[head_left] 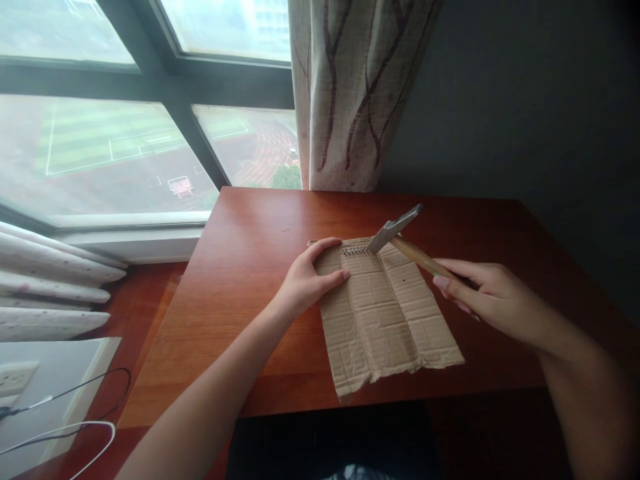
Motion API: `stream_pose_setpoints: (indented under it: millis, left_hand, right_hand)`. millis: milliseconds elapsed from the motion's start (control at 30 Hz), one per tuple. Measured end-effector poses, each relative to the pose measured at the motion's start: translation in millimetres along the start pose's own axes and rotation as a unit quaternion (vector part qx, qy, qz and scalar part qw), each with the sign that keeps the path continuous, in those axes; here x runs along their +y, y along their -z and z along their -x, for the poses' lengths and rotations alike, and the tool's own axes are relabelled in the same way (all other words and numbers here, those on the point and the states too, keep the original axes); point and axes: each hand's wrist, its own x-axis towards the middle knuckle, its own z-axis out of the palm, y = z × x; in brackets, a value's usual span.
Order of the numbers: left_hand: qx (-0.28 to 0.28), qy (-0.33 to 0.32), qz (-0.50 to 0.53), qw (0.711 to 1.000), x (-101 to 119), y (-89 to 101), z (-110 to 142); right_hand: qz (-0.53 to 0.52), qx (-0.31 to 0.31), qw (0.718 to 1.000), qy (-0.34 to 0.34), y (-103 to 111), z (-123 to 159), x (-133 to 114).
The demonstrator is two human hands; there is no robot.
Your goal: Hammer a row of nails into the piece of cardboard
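A creased sheet of brown cardboard lies flat on the reddish wooden table. My left hand rests on its upper left corner, thumb along the sheet and fingers curled over the far edge. A row of small metal nails or staples stands at the cardboard's far edge, right beside those fingers. My right hand grips the wooden handle of a hammer. The hammer's grey metal head hovers just above the nails.
A patterned curtain hangs behind the table against a dark wall. A large window fills the left. Folded fabric and a wall socket with white cables lie at the lower left.
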Motion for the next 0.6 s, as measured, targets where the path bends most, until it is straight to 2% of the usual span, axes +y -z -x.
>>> stream_pose_setpoints:
  millis: [400,600]
  left_hand:
    - [0.001,-0.006,-0.002,1.0,0.3,-0.2,0.9]
    - [-0.003,-0.004,0.002,1.0,-2.5,0.1,0.0]
  right_hand:
    - [0.067,-0.015,0.997,0.036,2.2,-8.2,-7.4]
    - [0.095,-0.032,0.989,0.104,-0.8,-16.1,-18.9]
